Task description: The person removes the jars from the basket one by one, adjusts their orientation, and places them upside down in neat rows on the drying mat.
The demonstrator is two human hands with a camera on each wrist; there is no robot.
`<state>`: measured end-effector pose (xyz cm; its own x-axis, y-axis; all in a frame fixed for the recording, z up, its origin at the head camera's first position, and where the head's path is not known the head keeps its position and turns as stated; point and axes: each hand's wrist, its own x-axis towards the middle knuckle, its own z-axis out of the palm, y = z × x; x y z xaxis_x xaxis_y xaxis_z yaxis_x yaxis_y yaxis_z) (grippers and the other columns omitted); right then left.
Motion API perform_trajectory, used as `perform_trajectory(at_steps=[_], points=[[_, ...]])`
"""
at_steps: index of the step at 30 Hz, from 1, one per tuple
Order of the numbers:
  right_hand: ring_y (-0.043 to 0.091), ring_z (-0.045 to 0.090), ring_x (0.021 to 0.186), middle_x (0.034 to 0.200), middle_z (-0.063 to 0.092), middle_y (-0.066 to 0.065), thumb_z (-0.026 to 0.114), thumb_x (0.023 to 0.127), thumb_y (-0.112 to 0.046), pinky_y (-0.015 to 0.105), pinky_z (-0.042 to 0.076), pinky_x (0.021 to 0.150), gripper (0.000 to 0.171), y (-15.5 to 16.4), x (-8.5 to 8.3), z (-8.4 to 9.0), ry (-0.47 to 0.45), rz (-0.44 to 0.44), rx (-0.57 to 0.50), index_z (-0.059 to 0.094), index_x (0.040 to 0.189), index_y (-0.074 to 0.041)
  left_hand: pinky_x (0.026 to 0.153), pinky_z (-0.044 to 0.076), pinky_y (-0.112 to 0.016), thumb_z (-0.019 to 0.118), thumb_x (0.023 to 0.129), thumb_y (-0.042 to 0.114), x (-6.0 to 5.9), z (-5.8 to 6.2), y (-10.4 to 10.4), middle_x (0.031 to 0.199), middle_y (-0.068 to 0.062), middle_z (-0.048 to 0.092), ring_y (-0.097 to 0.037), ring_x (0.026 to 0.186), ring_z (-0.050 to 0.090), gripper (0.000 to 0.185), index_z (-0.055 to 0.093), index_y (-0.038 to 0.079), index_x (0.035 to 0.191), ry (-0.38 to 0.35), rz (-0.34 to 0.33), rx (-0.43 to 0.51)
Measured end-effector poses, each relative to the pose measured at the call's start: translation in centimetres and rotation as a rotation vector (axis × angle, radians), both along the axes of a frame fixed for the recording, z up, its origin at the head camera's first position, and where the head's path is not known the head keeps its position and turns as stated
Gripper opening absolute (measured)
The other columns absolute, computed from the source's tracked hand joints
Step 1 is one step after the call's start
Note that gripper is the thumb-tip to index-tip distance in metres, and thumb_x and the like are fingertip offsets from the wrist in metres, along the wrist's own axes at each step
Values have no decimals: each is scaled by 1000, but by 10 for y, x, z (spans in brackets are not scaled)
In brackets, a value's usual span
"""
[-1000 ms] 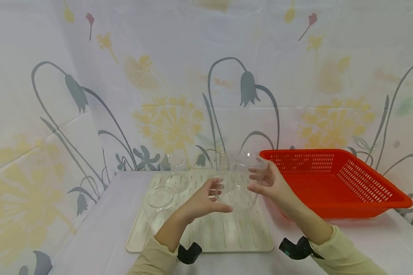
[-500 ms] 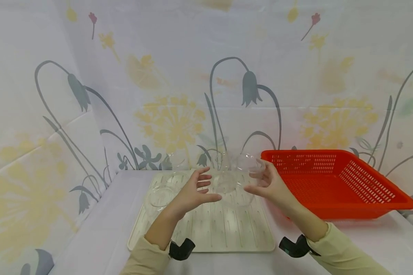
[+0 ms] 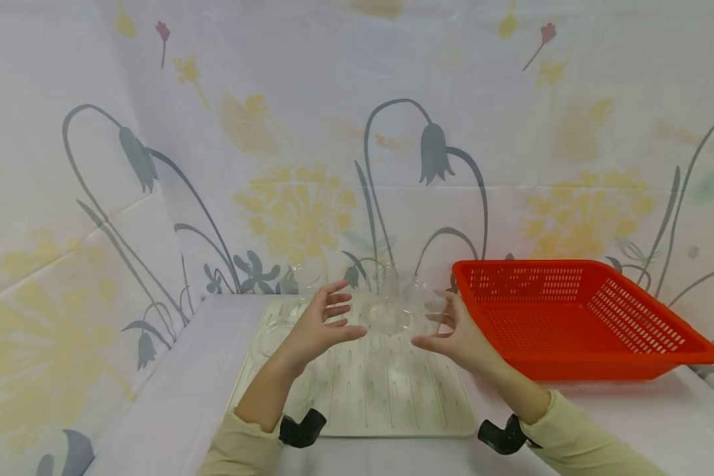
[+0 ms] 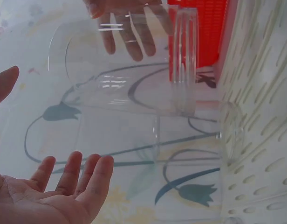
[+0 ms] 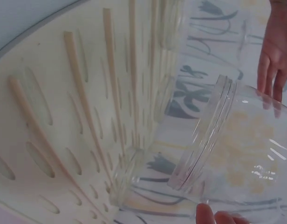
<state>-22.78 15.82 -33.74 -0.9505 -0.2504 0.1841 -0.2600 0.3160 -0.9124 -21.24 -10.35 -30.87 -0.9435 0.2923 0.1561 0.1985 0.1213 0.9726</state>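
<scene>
A clear jar (image 4: pixel 120 88) hangs over the tray, its thick ridged end turned toward the tray surface. My right hand (image 3: pixel 461 334) curls round it; three of its fingers (image 4: pixel 129 39) show through the clear wall in the left wrist view. In the right wrist view the same jar (image 5: pixel 241 144) fills the lower right, with right fingertips along its lower edge. My left hand (image 3: pixel 315 327) is apart from it on the left, fingers spread and thumb out, holding nothing. Behind stands another clear jar (image 4: pixel 190 158) on the cream ribbed tray (image 3: pixel 387 410).
More clear jars stand on the tray's left side, one partly behind my left forearm (image 3: pixel 274 334) and one at the back (image 3: pixel 302 277). A red perforated basket (image 3: pixel 571 367) sits at right, close to my right hand. A printed cloth (image 3: pixel 333 132) hangs behind.
My left hand has drawn away from the jar to the left, its fingers opening out. My right hand has shifted slightly left and down with the jar.
</scene>
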Motion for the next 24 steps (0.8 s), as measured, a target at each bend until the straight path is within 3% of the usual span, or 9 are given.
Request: perform_trajectory(at_steps=[9,16,24], points=[[41,45,118,133,40,24,82,71,-17,44,49,85,88,-8,-1,-16,52,-35,20,26,138,-4,98,39,-43,74,79,11,0,3,-10,139,-12,36,-30,125,40,78,31,18,143,9,17,23],[41,44,118,134,40,21,84,68,-19,44,49,85,91,-14,1,-28,-28,-67,75,26,137,-10,99,38,-43,74,79,10,-1,3,-14,139,-12,36,-30,126,39,78,30,17,143,11,32,28],[41,38,121,136,34,22,84,68,-16,49,43,92,96,-20,3,-39,-118,-72,73,20,139,-8,99,38,-44,74,78,11,-1,5,-19,140,-11,35,-32,128,37,78,30,18,142,2,38,36]])
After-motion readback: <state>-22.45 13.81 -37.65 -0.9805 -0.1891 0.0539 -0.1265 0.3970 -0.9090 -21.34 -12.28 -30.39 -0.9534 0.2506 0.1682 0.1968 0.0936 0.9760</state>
